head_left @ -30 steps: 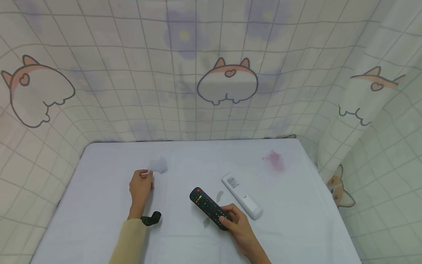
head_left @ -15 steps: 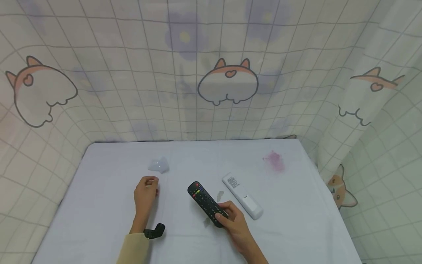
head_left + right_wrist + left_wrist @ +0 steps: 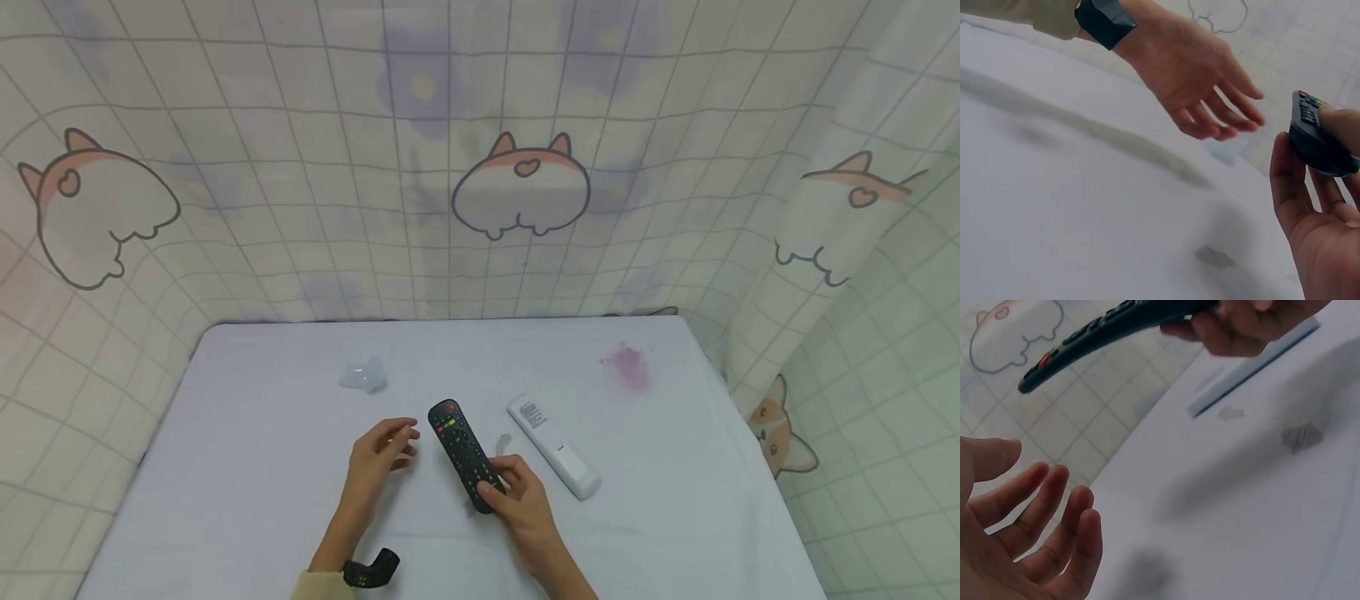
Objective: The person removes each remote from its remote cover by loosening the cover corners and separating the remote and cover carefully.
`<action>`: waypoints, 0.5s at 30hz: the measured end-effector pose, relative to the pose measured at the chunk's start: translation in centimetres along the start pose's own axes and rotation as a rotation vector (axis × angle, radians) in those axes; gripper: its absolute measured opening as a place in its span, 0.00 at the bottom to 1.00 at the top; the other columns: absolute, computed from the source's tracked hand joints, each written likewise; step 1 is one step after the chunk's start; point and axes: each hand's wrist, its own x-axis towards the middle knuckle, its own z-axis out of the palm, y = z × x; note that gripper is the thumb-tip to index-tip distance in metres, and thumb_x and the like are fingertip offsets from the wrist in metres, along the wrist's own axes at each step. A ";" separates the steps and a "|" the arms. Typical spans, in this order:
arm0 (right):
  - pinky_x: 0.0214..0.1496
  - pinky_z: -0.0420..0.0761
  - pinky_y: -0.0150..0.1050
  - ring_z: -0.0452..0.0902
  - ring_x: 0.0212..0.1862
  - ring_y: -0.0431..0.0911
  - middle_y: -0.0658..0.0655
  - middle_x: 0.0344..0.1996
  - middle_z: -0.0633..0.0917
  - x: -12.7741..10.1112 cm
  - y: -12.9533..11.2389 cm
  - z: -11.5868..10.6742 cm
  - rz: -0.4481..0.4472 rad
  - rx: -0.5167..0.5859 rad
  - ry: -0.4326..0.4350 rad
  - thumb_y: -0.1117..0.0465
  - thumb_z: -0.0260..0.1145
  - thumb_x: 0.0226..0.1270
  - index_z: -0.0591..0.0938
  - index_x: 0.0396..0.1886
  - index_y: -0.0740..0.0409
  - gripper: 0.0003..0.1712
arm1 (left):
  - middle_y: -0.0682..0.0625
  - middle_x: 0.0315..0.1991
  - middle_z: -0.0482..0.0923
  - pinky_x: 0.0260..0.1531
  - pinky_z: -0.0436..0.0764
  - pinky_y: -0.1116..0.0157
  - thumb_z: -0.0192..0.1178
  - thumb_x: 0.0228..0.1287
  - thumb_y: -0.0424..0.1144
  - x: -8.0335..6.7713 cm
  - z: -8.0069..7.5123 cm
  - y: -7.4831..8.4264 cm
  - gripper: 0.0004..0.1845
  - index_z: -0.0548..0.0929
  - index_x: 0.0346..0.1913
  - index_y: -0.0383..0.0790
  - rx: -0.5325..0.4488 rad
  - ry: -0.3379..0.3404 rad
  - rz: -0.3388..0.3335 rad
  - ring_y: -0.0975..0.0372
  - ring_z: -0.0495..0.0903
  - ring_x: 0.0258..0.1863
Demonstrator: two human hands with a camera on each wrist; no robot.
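Black remote control (image 3: 462,454), lifted above the near middle of the white table (image 3: 225,467), held by its near end in the right hand (image 3: 517,500); the far end, bearing coloured buttons, points away from the person and slightly left. In the right wrist view the fingers (image 3: 1310,187) curl under the remote's body, and its shadow falls on the tabletop below. The left hand (image 3: 378,458) hangs just left of the remote, palm turned toward it, fingers (image 3: 1054,512) spread and relaxed, grasping nothing and clear of both the remote and the table. A dark wrist strap (image 3: 371,571) sits at the left wrist, beside a tan sleeve (image 3: 318,587).

White remote control (image 3: 553,446), lying flat on the table just right of the black one, set diagonally with its far end toward the left. A small crumpled clear wrapper (image 3: 363,375) lies farther back and to the left of both hands. A pink stain (image 3: 626,367) marks the table's far right area, and small grey marks (image 3: 501,440) lie between the two remotes. A checked curtain printed with cartoon dogs (image 3: 521,187) surrounds the table at the far and lateral sides.
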 end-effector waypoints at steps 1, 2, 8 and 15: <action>0.66 0.83 0.41 0.81 0.66 0.50 0.64 0.65 0.78 0.1 0.0 0.2 0.002 0.003 0.000 0.60 0.73 0.70 0.69 0.65 0.65 0.31 | 0.42 0.52 0.86 0.46 0.88 0.65 0.60 0.78 0.48 -0.3 0.3 0.1 0.19 0.83 0.62 0.42 -0.013 -0.016 -0.003 0.60 0.85 0.43; 0.65 0.83 0.41 0.81 0.65 0.50 0.64 0.65 0.78 0.1 0.1 0.4 0.004 0.003 0.001 0.60 0.73 0.70 0.69 0.66 0.65 0.32 | 0.42 0.52 0.87 0.47 0.88 0.65 0.60 0.78 0.49 -0.6 0.5 0.3 0.19 0.83 0.62 0.43 -0.028 -0.028 -0.005 0.60 0.85 0.43; 0.64 0.84 0.39 0.80 0.65 0.50 0.65 0.66 0.77 0.5 0.3 1.4 -0.004 0.016 0.023 0.62 0.73 0.68 0.68 0.66 0.65 0.33 | 0.40 0.53 0.87 0.46 0.87 0.66 0.62 0.77 0.45 -1.8 1.6 0.7 0.17 0.83 0.62 0.45 -0.078 -0.052 0.009 0.60 0.87 0.44; 0.64 0.84 0.36 0.80 0.64 0.48 0.64 0.65 0.77 0.9 0.5 2.1 -0.006 0.026 0.039 0.62 0.74 0.68 0.68 0.65 0.64 0.33 | 0.41 0.49 0.88 0.44 0.88 0.67 0.66 0.73 0.42 -2.0 2.4 0.8 0.17 0.84 0.62 0.45 -0.083 -0.042 0.007 0.59 0.87 0.43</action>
